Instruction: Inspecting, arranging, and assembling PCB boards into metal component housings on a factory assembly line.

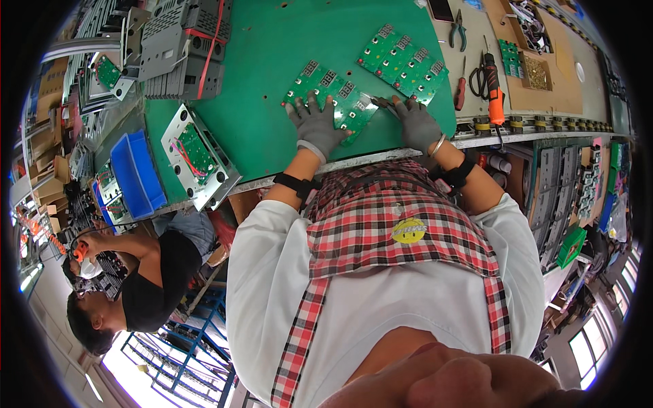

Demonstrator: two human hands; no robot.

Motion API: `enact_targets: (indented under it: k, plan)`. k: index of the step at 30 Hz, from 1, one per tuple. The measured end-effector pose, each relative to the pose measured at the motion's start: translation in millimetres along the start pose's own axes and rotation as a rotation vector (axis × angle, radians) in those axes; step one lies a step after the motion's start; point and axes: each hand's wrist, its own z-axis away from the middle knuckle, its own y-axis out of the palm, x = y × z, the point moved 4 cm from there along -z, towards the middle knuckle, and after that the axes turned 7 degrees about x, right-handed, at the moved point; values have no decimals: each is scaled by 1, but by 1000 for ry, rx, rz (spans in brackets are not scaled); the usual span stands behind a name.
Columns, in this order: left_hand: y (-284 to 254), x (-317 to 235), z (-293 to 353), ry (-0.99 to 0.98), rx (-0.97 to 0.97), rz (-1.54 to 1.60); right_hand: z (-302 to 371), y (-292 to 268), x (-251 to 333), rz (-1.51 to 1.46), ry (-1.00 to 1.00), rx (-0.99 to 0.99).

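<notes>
My left hand, in a grey glove, lies with fingers spread on the near edge of a green circuit board panel. That panel carries rows of digit displays and small buttons, and it lies tilted on the green mat. My right hand, gloved too, is closed on a dark tool with narrow jaws, which looks like small pliers. The jaws point left at the panel's right edge; most of the tool is hidden in my glove. A second circuit board panel lies just beyond my right hand.
Grey metal housings are stacked at the far left, above a metal plate with a board and a blue bin. On the right lie pliers, a red screwdriver and an orange electric screwdriver. Another person works at left.
</notes>
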Motion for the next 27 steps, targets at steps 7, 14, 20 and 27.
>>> enact_targets:
  k: [7,14,20,27]
  plan:
    - [-1,-3,-1,-37,84,-44,-8,-8,1,75,-5,82]
    - [-4,-1,-1,7,52,-51,31,-19,34,126,-224,136]
    - [-5,-7,-2,21,42,-52,6,-38,46,4,-299,-53]
    - [-5,-8,-1,-7,72,-74,-30,-15,25,96,-32,-68]
